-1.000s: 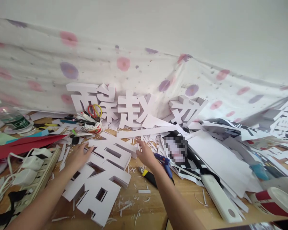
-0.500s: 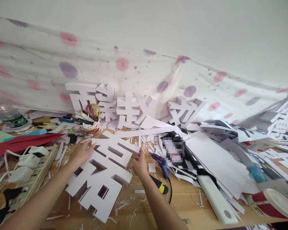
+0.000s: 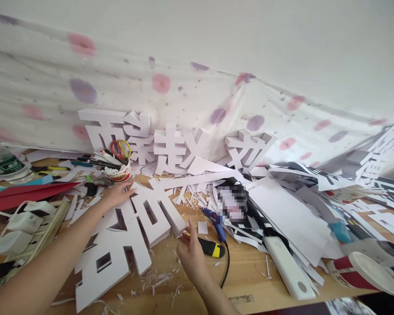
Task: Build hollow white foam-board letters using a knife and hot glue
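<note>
A large white three-dimensional paper character (image 3: 118,245) lies slanted on the wooden table in front of me. My left hand (image 3: 120,194) grips its far left edge, fingers resting over the side. At the end of its right-hand stroke, my right hand (image 3: 192,256) holds the corner with thumb and fingers; part of that grip is hidden. Just beyond my right hand lie a black and yellow tool handle (image 3: 213,248) and a blue hot glue gun (image 3: 215,221) with a black cord. Thin paper scraps (image 3: 160,280) are scattered around the character.
More white characters (image 3: 170,148) stand against the flower-patterned sheet (image 3: 128,78). A cup with scissors (image 3: 120,170) is behind my left hand. A power strip (image 3: 54,227) with chargers lies left. Paper sheets (image 3: 282,214), a white power bank (image 3: 289,267) and a paper cup (image 3: 361,271) occupy the right.
The paper character has turned clockwise, its near end swinging left. My right hand has come nearer to me with the corner; my left hand stays at the far left edge. The view has shifted slightly.
</note>
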Demonstrator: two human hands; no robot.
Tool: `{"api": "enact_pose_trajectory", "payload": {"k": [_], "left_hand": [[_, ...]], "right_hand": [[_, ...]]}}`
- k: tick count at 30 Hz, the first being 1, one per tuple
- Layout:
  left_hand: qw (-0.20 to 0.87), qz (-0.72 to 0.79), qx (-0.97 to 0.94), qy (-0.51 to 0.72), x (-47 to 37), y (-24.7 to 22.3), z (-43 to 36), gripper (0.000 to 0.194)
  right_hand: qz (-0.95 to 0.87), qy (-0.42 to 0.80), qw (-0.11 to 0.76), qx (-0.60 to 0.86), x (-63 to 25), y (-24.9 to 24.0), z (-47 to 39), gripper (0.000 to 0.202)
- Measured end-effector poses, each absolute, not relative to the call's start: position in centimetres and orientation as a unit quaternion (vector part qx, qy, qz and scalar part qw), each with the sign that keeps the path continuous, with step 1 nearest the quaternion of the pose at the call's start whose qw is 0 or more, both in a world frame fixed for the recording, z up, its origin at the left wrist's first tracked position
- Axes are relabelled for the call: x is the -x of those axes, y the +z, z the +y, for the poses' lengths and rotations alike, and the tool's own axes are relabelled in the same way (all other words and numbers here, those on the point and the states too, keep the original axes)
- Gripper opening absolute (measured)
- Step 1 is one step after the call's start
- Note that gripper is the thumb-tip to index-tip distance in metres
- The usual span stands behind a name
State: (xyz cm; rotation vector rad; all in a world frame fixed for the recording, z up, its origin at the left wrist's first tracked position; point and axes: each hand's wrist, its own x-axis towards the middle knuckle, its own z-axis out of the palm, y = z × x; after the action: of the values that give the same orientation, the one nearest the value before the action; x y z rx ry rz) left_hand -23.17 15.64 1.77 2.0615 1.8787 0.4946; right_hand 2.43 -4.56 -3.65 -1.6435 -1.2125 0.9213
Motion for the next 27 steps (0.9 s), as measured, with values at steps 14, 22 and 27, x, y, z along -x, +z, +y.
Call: {"api": "enact_pose_trajectory", "payload": {"k": [14, 22, 27], "left_hand": [[0.088, 0.525, -0.816, 0.224, 19.9, 2.5, 9.2, 0.052], [0.132, 0.469, -0.873, 0.021, 18.4, 1.1, 4.1, 0.084], [0.116, 0.484, -0.866, 0.044, 17.9, 1.1, 3.8, 0.083]], "right_hand": [[-0.466, 0.211, 0.287, 0.81, -14.1, -1.6, -6.1, 0.023], [-0.544, 0.077, 0.285, 0.785, -15.1, -2.3, -3.3, 0.041], [-0.544, 0.083, 0.248, 0.797, -14.5, -2.5, -2.0, 0.038]]}}
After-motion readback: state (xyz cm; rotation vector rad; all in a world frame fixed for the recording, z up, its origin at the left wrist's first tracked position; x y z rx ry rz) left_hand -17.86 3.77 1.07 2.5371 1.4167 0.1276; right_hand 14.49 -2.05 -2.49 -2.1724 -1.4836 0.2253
